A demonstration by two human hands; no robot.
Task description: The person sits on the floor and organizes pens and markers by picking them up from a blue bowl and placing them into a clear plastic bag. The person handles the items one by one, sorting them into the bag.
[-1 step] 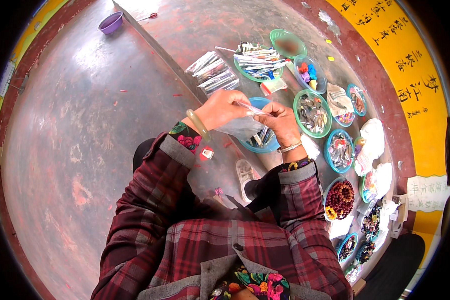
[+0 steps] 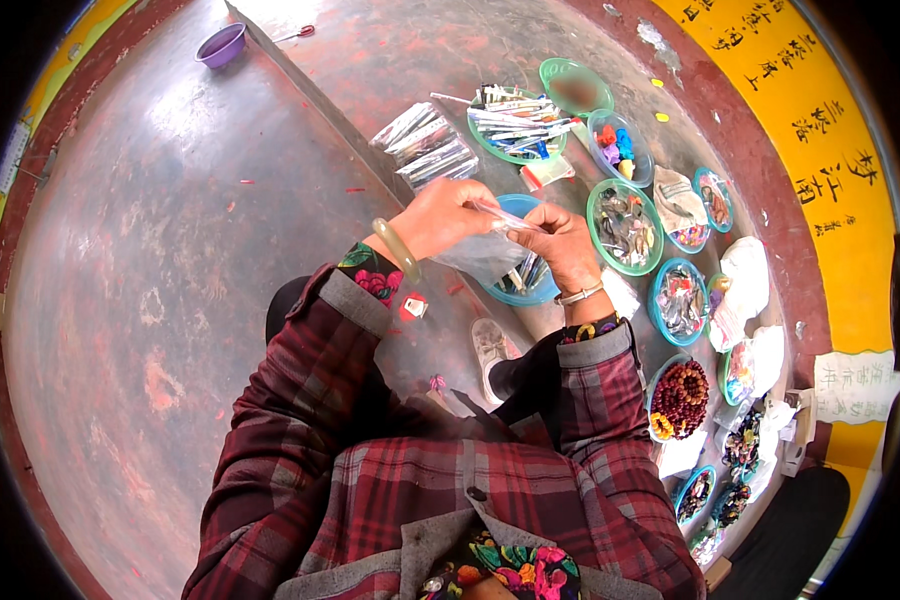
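Note:
A clear plastic bag (image 2: 480,256) hangs between my two hands, its upper edge stretched from one to the other. My left hand (image 2: 442,213) pinches one end of that edge between thumb and fingers. At the other end, the thumb and fingers of my right hand (image 2: 558,243) are closed on the edge. Below the bag stands a blue basket (image 2: 526,300) holding several pen-like sticks, partly hidden by the bag and my right hand. Just beyond my left hand, clear packs of white pen-like sticks (image 2: 425,145) lie on the floor.
Beyond my hands, a green basket (image 2: 510,157) is heaped with pen-like sticks. Rightward are a green basket of small packets (image 2: 653,262), a blue basket (image 2: 660,322) and a basket of dark red beads (image 2: 678,400). A purple basin (image 2: 220,47) stands far left.

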